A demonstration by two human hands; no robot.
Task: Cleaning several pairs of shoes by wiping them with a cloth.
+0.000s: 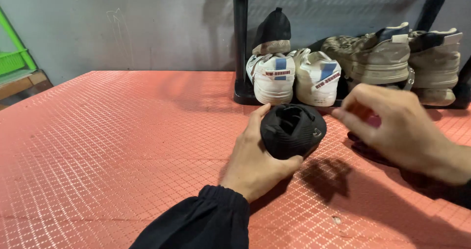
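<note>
A wide stretch of red, diamond-patterned tabletop lies to the left of the work, with a green crate just off its far left corner. Toward the middle, the person's left hand, in a black sleeve, wraps around a black shoe, thumb and fingers closed on its body and holding it just off the tabletop, opening turned up. Beyond it, at the far edge, a pair of white sneakers already stands heel-out on the lowest tier of a black shoe rack, a dark shoe propped behind them and two tan high-tops further right. The right hand hovers just right of the black shoe, fingers loosely curled and pinched together, gripping nothing that can be made out; a dark shape beneath it stays unclear. By the look of it, most footwear is shelved, while the black shoe is not yet on the rack.
</note>
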